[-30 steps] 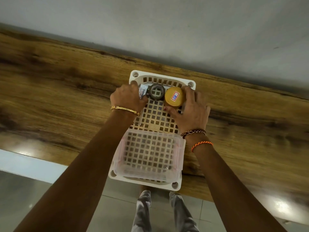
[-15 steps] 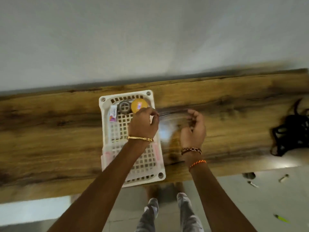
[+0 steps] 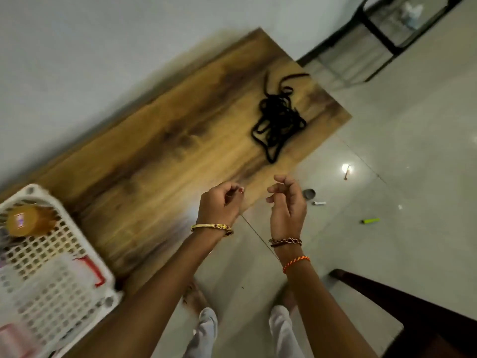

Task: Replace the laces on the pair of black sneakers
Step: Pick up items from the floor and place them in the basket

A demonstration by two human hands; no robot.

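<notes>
A tangled pile of black laces [image 3: 277, 120] lies on the far right part of the wooden table [image 3: 154, 161]. My left hand [image 3: 219, 204] hovers over the table's near edge, fingers loosely curled, holding nothing. My right hand [image 3: 287, 205] hangs beside it over the floor, also loosely curled and holding nothing. Both hands are well short of the laces. No sneakers are in view.
A white plastic basket [image 3: 77, 257] with a yellow jar [image 3: 24, 220] stands at the table's left end. Small items, among them a green lighter [image 3: 369, 221], lie on the tiled floor. Dark furniture [image 3: 413, 311] is at lower right, a black metal frame [image 3: 376, 27] at the far right.
My view has swung right, away from the basket and toward the laces. Both hands have left the basket and now hang in the air near the table's front edge.
</notes>
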